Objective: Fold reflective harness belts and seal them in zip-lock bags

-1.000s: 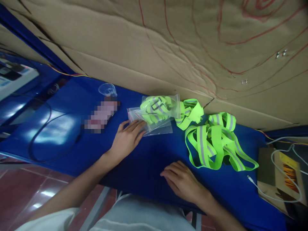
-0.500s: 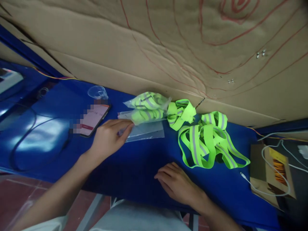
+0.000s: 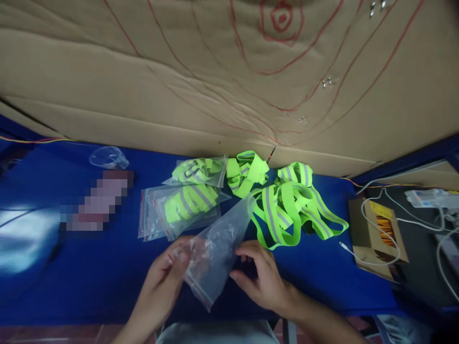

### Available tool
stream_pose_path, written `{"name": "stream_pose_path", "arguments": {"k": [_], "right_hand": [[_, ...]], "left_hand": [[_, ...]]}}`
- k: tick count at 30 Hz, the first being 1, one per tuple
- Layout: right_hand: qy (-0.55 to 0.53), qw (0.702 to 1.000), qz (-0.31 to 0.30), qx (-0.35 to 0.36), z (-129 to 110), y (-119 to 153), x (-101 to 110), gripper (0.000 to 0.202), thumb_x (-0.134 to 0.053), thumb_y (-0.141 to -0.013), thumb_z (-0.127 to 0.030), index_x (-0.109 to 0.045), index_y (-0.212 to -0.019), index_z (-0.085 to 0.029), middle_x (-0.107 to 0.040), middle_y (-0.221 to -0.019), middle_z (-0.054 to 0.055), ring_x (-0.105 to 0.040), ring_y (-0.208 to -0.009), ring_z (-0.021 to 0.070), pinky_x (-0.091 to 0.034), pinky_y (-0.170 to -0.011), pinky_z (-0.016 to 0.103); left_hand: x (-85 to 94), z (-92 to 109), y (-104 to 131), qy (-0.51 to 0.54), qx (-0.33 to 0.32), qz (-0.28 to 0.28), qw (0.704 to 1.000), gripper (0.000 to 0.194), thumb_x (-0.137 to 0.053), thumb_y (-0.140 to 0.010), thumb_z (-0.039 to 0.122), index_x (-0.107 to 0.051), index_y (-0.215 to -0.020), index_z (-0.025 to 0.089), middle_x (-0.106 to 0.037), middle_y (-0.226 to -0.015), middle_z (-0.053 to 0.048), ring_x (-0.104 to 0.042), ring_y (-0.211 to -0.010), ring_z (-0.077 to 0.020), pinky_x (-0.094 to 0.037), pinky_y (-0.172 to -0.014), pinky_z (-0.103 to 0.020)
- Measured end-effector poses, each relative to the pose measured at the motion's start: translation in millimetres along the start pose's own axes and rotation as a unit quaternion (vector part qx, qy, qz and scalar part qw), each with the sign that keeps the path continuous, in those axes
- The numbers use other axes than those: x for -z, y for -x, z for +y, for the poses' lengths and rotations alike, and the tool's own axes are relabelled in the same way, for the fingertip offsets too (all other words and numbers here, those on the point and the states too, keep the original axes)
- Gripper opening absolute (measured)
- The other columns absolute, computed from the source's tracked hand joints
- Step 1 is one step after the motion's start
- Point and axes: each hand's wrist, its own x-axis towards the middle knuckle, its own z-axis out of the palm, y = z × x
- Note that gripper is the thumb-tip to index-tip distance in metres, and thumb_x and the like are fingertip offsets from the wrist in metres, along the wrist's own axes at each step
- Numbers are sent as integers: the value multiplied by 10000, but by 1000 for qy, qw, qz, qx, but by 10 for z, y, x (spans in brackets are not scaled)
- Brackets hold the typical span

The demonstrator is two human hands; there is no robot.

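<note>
The left hand (image 3: 167, 272) pinches one end of a clear bag (image 3: 218, 241) between thumb and fingers, a hold that probably keeps the limp film spread above the table (image 3: 107, 286). The right hand (image 3: 263, 274), fingers parted and half curled, is at the bag's other side; whether it touches cannot be told. Filled packs (image 3: 190, 203) lie beyond the bag and loose straps (image 3: 292, 212) to the right, seemingly grouped to keep bagged and unbagged apart.

A clear, wrinkled plastic bag (image 3: 220, 251) is held aslant above the bench (image 3: 330, 270), pinched along its left side by the left hand (image 3: 165, 272).
</note>
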Motion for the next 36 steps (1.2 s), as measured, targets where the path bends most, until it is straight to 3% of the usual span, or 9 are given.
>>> {"name": "stream_pose_path", "arguments": {"k": [4,7,12,15,19,23,26,31,36], "right_hand": [[14,999,-33,-28,-35,9,36,508,-606,-1009,-460,-466,-1429,-211,-621,-1246,132,-653,-981,211,-587,-883,357],[34,997,-47,-51,-36,1,36,620,-625,-999,-449,-387,-1523,-218,-560,-1372,162,-622,-1140,258,-568,-992,416],[50,995,4,-83,-12,-24,-19,474,-584,-1016,-296,-443,-1461,-212,-567,-1342,161,-620,-1138,248,-573,-968,419],[72,997,2,-35,-48,2,-73,372,-678,-967,-408,-544,-1249,-206,-664,-1103,110,-662,-1006,249,-587,-843,392],[96,995,6,-22,-134,79,-122,434,-738,-892,-568,-546,-1042,-209,-651,-849,23,-647,-733,192,-541,-639,315],[115,987,107,-42,-200,174,-98,357,-699,-954,-469,-541,-1151,-217,-668,-1034,81,-681,-928,218,-576,-773,344],[147,974,170,-6,-225,258,-75,263,-722,-954,-349,-566,-1131,-232,-658,-1046,85,-665,-967,224,-568,-832,366],[126,982,136,29,-264,343,-104,101,-628,-997,-170,-617,-1087,-214,-714,-951,55,-674,-879,192,-539,-808,336],[30,991,126,-28,-309,333,-159,90,-562,-1024,-163,-629,-1043,-219,-730,-921,31,-687,-841,164,-534,-778,291]], "left_hand": [[-74,-39,207,106,108,-103,983,421,-846,-758,551,-799,-1062,263,-787,-972,-92,-750,-989,-303,-649,-876,-385],[-162,-27,301,121,131,-116,977,354,-880,-749,447,-807,-1048,273,-777,-1109,-86,-720,-1132,-291,-583,-1044,-404],[-257,-123,154,94,73,-83,989,231,-858,-791,386,-805,-950,228,-792,-983,-69,-755,-939,-217,-617,-872,-275],[-283,-149,82,64,30,-47,996,188,-853,-795,363,-776,-835,196,-771,-833,-42,-727,-796,-165,-588,-757,-206],[-343,-134,150,58,4,-74,996,182,-848,-794,327,-745,-771,179,-723,-747,-23,-685,-726,-141,-563,-695,-187],[-422,-172,245,82,-5,-72,994,159,-858,-787,318,-773,-817,187,-742,-783,-35,-707,-741,-162,-587,-703,-215],[-467,-199,286,94,4,-68,993,160,-846,-805,328,-803,-905,211,-787,-873,-52,-750,-824,-197,-622,-780,-256],[-508,-103,337,47,-28,-73,996,108,-822,-821,296,-814,-906,231,-792,-864,-38,-754,-800,-183,-620,-767,-227],[-525,-29,355,13,-86,-45,995,46,-804,-822,260,-774,-834,228,-759,-815,-19,-732,-763,-156,-611,-736,-198]]}}
